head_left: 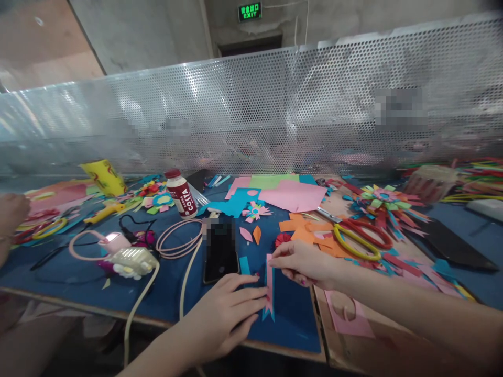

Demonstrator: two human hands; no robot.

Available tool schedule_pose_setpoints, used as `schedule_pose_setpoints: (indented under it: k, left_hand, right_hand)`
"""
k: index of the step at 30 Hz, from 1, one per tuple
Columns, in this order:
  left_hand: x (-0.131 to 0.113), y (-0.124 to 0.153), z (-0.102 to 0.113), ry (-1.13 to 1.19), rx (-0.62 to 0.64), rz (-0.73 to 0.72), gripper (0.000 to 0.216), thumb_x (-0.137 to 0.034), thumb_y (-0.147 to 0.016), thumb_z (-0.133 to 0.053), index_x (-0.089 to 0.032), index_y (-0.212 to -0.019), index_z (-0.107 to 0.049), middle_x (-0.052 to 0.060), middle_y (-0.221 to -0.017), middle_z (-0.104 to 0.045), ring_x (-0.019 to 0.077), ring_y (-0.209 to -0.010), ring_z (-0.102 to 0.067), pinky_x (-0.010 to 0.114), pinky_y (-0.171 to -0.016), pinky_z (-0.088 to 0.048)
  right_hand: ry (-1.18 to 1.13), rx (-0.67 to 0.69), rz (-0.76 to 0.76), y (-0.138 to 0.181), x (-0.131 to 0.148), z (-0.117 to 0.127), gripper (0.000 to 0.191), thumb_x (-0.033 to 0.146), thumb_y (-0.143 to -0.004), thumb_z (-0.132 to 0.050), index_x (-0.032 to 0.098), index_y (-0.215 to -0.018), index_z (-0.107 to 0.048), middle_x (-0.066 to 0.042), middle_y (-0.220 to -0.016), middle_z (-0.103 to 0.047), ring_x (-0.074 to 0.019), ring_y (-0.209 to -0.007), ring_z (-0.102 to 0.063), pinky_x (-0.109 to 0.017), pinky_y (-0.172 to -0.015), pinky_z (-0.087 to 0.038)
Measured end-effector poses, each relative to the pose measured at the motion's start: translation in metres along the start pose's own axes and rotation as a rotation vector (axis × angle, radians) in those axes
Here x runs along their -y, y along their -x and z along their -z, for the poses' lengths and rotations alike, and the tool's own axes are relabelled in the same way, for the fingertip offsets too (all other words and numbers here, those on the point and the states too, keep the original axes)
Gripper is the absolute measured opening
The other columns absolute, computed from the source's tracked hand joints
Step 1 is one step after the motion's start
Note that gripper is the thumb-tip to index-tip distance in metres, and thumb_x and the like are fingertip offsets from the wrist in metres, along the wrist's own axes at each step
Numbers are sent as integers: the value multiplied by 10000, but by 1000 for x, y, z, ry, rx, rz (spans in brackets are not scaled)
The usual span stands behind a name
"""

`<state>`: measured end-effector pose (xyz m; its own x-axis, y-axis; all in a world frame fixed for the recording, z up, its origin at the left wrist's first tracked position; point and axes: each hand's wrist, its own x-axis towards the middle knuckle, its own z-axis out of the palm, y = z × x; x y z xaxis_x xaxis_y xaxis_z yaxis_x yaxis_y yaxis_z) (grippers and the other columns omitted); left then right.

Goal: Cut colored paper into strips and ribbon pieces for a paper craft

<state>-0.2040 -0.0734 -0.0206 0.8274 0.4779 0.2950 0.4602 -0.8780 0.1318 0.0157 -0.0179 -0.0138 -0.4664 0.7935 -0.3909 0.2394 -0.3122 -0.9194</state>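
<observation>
A narrow pink paper strip (269,277) lies over a blue strip (269,315) with a notched, forked lower end, on the blue tabletop (296,319). My left hand (231,309) rests with fingers stretched out, their tips touching the lower part of the strips. Thumb and forefinger of my right hand (304,264) pinch the strips near their top end. Beside my left fingers is a short blue paper piece (244,265). A dark phone (221,251) lies just behind that hand. Behind my right fingers sits a small red paper flower (282,240).
Red-and-yellow-handled scissors (359,238) lie by orange paper (306,230) at right. A Costa bottle (181,193) stands at back left, near a coiled pink cable (178,238) and plugs. Behind rises a perforated metal screen (251,115). Another person's hand (15,209) is at far left.
</observation>
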Motion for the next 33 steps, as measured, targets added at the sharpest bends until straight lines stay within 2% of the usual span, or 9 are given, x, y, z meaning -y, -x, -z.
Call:
schedule_pose_setpoints:
  k: [11,16,21,26,30,33]
  left_hand:
    - [-3,0,0,-110,-47,-79,350,-128,-813,-478,-183,-1153,-541,42,-1177,-602,200,-1071,-521,348,-913,-422]
    - [-7,0,1,-151,-62,-99,347,-181,-811,-496,-155,-1154,-538,59,-1152,-617,204,-1022,-555,342,-892,-440]
    - [-8,1,0,-169,-63,-103,348,-175,-811,-490,-153,-1156,-534,77,-1130,-626,197,-1023,-558,337,-891,-444]
    - [-7,1,-1,-163,-64,-107,344,-168,-811,-486,-152,-1151,-538,79,-1131,-623,198,-1035,-554,340,-897,-443]
    - [-6,1,-1,-134,-45,-81,330,-177,-820,-478,-163,-1143,-545,71,-1140,-619,198,-1047,-547,341,-901,-443]
    - [-6,2,-2,-110,-26,-76,337,-174,-827,-467,-166,-1157,-538,75,-1144,-616,201,-1056,-543,344,-904,-442]
  right_hand:
    - [238,-109,66,-11,-11,-9,229,411,-798,-514,182,-799,-516,90,-406,-488,-52,-240,-397,-139,-222,-239]
    - [302,-135,121,-15,-17,-11,242,441,-812,-475,203,-829,-433,93,-417,-517,-69,-231,-414,-144,-212,-257]
    - [312,-180,78,-13,-16,-11,274,414,-810,-489,209,-954,-379,111,-424,-514,-70,-219,-406,-136,-208,-248]
    - [376,-165,154,-10,-16,-12,253,416,-817,-458,197,-943,-457,93,-444,-509,-71,-238,-426,-152,-241,-309]
    - [605,-204,152,-4,-18,-9,293,399,-843,-397,229,-1014,-563,61,-477,-527,-81,-262,-447,-176,-274,-339]
    - [960,-266,282,2,-17,-5,285,269,-844,-401,246,-1023,-622,3,-567,-612,-97,-377,-528,-188,-377,-378]
